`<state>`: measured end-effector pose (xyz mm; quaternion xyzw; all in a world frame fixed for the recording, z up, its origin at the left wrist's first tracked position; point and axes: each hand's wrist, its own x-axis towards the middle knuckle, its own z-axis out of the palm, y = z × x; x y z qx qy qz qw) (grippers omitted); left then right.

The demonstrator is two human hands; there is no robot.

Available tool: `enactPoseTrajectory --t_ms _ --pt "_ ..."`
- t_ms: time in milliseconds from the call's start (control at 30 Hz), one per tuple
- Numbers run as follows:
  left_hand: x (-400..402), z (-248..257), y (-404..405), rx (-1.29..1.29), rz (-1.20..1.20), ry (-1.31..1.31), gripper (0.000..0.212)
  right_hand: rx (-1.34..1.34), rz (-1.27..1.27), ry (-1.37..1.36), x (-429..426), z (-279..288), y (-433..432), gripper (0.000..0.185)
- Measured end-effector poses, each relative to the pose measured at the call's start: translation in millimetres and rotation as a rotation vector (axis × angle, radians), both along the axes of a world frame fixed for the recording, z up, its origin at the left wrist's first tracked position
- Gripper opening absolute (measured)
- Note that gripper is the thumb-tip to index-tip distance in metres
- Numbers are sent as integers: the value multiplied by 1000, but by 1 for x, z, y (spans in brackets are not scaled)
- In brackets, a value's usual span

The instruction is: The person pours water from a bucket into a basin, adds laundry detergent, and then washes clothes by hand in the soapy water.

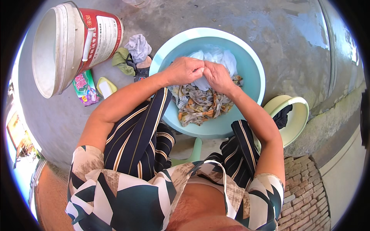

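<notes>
A light-blue plastic basin [251, 86] stands in front of my knees. Above it my left hand [185, 70] and my right hand [218, 75] meet, both with curled fingers touching at the knuckles. White wet cloth [228, 59] shows behind and below them, and both hands appear closed on part of it, though the fingers hide the grip. Nearer to me in the basin lies a crumpled patterned cloth [199, 106] in grey, orange and yellow. Black-and-white speckled fabric [181, 101] shows at its left side.
A red and white bucket [99, 37] lies tipped at the left. Near it are a detergent packet [86, 88], a yellow dish with a white bar [106, 89], and grey cloth [138, 47] beside green cloth [123, 59]. A pale-yellow basin [300, 115] holding dark cloth [283, 117] is at the right.
</notes>
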<state>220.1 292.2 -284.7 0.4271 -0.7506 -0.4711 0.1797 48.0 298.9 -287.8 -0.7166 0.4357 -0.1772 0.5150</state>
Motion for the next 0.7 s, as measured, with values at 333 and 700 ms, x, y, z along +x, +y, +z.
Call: enactPoseTrajectory --t_ms 333,700 --pt "1 2 0 80 9 -45 12 34 12 35 -2 6 4 21" --pt "-2 1 1 19 -19 -23 12 27 5 38 -1 -5 6 22"
